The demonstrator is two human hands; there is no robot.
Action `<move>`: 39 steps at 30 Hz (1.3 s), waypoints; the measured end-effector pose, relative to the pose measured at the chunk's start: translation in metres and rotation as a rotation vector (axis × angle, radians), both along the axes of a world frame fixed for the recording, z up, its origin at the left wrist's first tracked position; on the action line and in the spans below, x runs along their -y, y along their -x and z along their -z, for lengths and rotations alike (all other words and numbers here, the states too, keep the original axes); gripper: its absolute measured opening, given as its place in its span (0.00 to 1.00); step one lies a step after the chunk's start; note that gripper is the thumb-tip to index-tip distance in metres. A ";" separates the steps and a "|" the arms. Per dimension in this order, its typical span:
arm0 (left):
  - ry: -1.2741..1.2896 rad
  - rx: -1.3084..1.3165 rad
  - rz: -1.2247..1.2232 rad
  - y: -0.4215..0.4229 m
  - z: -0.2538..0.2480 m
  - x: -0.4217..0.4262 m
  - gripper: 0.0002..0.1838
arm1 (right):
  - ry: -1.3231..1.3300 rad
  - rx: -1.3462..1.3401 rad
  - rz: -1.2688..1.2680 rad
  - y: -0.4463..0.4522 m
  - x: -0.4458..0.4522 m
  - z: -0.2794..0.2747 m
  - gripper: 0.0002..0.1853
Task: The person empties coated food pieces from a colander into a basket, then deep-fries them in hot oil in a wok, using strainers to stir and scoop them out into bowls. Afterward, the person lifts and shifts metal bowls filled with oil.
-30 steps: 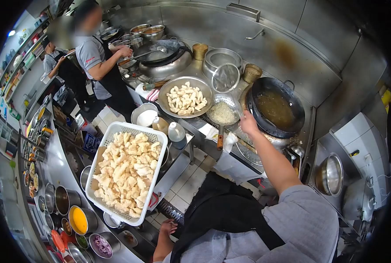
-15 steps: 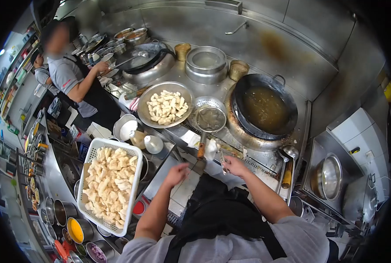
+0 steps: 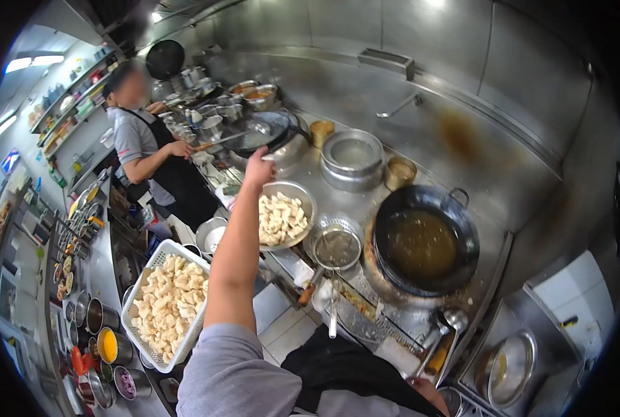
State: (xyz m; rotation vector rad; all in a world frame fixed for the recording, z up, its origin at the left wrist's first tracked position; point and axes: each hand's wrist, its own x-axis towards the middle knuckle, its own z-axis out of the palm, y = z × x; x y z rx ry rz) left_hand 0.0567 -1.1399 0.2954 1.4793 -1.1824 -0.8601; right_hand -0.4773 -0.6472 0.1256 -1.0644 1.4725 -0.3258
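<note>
My left hand (image 3: 260,169) reaches far forward, above the back edge of a metal bowl (image 3: 308,203) of pale battered pieces (image 3: 282,219). Its fingers are partly stretched out, and nothing shows in them. At the lower right my right hand (image 3: 429,395) is low beside my apron, near the handle ends of the ladles (image 3: 454,320); its fingers are mostly hidden. Metal tongs (image 3: 333,316) lie at the stove's front edge, apart from both hands. Next to them a wire strainer (image 3: 337,248) with a wooden handle rests on a perforated pan.
A black wok (image 3: 392,240) of brown oil sits on the right burner. A white basket (image 3: 130,313) of battered pieces stands at left. Beyond, a co-worker (image 3: 160,146) holds a ladle over another wok. A steel basin (image 3: 522,368) is at right.
My left hand has moved forward and up, past the bowl. My right hand has let go of the tongs and drawn back to the lower right. The view has tilted up.
</note>
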 end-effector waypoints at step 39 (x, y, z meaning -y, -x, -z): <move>-0.270 -0.653 0.450 0.155 0.133 -0.028 0.24 | -0.172 -0.611 1.233 0.015 -0.155 0.028 0.11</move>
